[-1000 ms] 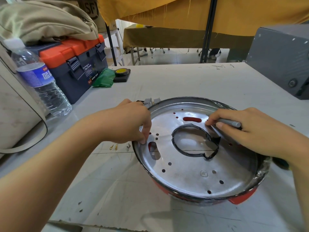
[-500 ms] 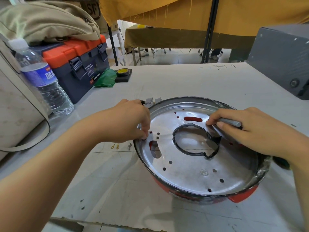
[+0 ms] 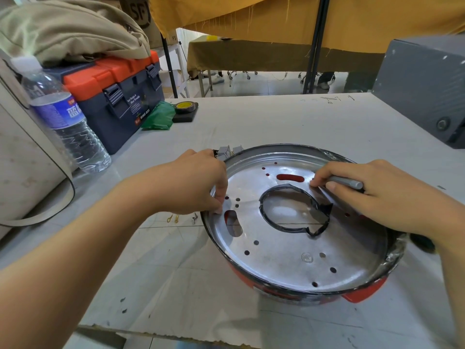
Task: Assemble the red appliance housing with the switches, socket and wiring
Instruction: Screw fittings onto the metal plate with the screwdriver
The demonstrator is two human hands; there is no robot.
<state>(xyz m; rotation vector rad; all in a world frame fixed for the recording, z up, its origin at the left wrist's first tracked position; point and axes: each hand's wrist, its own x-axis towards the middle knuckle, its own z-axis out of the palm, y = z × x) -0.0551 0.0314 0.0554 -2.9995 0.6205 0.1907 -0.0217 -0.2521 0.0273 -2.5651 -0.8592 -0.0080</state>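
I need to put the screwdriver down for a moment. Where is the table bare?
Widest bare table lies beyond the red housing, between the tape roll and grey box. Another patch: near edge, under the left forearm. Crowded: left side, with water bottle, toolbox, and small fasteners by the left hand.

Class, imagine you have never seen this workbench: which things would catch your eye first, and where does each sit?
The round silver metal plate seated in the red appliance housing dominates the centre of the white table. The left hand pinches its left rim while the right hand holds a grey tool against its far right side. At far left stand an orange-lidded toolbox and a water bottle.
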